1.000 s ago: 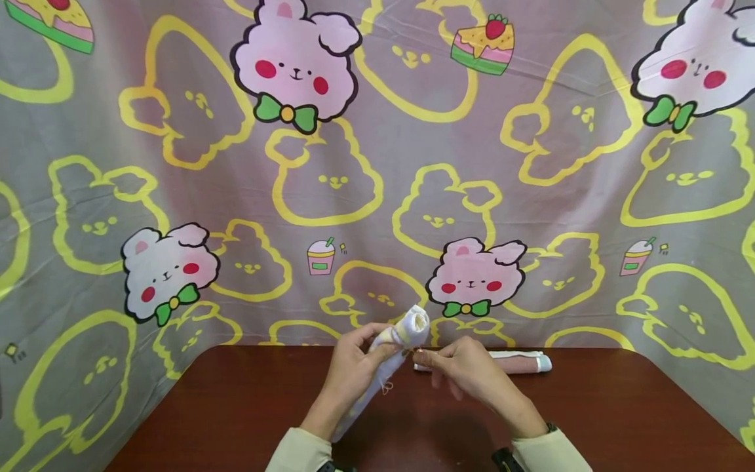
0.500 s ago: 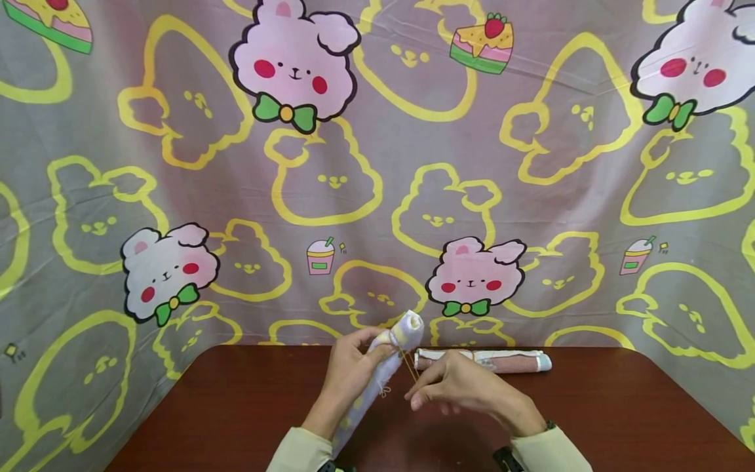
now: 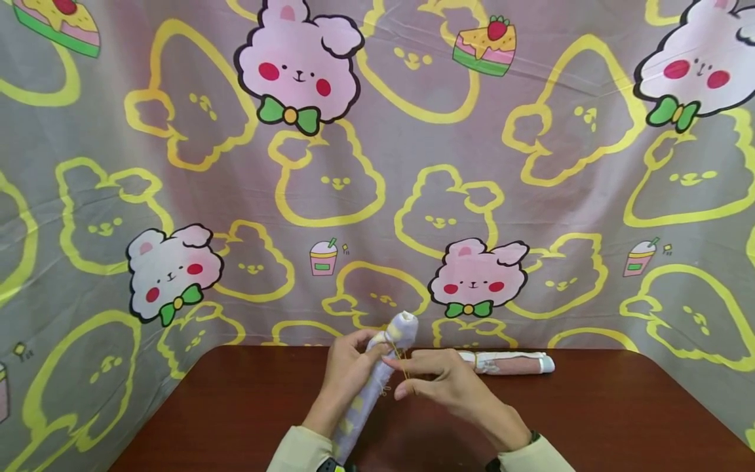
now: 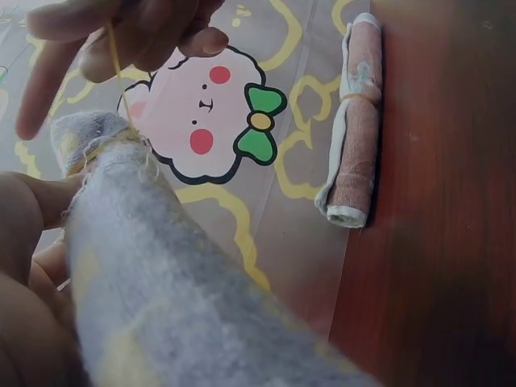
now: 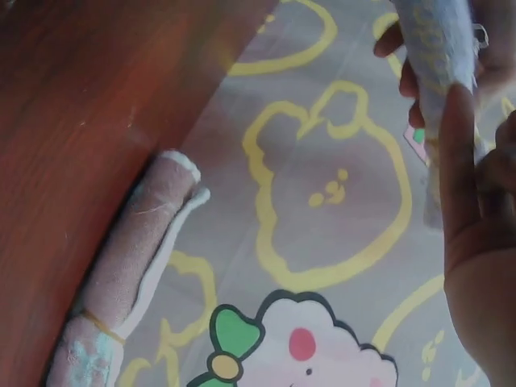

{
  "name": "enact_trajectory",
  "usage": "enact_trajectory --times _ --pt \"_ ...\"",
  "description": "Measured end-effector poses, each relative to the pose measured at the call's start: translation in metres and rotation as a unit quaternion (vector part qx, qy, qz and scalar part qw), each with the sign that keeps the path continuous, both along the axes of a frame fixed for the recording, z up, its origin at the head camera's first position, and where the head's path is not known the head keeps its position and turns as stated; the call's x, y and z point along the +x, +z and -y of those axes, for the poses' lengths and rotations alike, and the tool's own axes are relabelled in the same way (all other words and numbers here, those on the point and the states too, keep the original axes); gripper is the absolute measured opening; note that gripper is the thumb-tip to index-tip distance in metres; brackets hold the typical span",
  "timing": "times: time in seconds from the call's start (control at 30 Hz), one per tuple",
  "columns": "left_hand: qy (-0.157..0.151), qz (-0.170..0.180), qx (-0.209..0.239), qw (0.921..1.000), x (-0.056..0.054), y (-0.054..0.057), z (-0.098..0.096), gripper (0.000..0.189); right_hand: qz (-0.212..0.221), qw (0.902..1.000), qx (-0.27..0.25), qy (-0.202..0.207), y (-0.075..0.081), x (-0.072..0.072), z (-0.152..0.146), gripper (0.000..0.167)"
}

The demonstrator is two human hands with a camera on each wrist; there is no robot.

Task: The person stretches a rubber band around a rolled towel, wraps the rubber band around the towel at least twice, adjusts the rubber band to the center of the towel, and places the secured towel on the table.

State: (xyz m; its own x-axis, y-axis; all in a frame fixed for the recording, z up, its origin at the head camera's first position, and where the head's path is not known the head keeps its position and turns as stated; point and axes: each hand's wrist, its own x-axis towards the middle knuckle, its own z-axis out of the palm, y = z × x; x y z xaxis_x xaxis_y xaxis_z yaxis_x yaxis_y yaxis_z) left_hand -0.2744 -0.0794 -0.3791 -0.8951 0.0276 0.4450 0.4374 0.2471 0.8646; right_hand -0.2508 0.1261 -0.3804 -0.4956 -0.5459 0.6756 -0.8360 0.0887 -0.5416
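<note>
My left hand (image 3: 347, 370) grips a rolled towel (image 3: 361, 406), pale lavender with yellow patches, near its upper end. The roll slants up and away, and loose threads hang from its side. A thin yellow rubber band (image 4: 118, 68) loops around the roll by the left fingers and is drawn out taut. My right hand (image 3: 466, 387) holds the stretched part of the band, its index finger reaching to the roll and its thumb lower and apart. In the right wrist view the right index finger (image 5: 459, 161) overlaps the towel roll (image 5: 439, 48).
A second rolled towel (image 3: 513, 364), pink and white with a band around its middle, lies at the back of the dark red-brown table (image 3: 236, 406). Behind the table hangs a grey curtain (image 3: 354, 164) with cartoon rabbits.
The right hand first moved down and away from the roll, stretching the band, then came back to it with the fingers spread. The roll's upper end has shifted slightly left and down.
</note>
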Motion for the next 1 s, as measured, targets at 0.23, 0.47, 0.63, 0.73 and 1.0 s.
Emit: enact_trajectory --times 0.23,0.47,0.63,0.73,1.0 --pt "0.021 0.007 0.0 0.9998 0.0 0.002 0.003 0.016 -0.125 0.9787 0.035 -0.159 -0.005 0.0 0.011 0.064" --pt "0.068 0.011 0.011 0.9976 0.001 0.002 0.004 0.016 -0.171 0.8993 0.062 -0.398 -0.009 0.011 0.022 0.071" --pt "0.105 -0.005 -0.007 0.9944 0.002 0.001 0.002 0.014 -0.157 0.896 0.042 -0.413 -0.01 0.014 0.027 0.061" --pt "0.116 -0.013 -0.017 0.993 0.003 0.0 0.001 0.015 -0.136 0.9007 0.036 -0.411 -0.01 0.015 0.028 0.049" --pt "0.046 -0.005 0.031 0.9984 0.005 0.002 -0.005 0.015 0.099 0.9254 -0.048 -0.362 -0.002 0.015 0.027 0.021"
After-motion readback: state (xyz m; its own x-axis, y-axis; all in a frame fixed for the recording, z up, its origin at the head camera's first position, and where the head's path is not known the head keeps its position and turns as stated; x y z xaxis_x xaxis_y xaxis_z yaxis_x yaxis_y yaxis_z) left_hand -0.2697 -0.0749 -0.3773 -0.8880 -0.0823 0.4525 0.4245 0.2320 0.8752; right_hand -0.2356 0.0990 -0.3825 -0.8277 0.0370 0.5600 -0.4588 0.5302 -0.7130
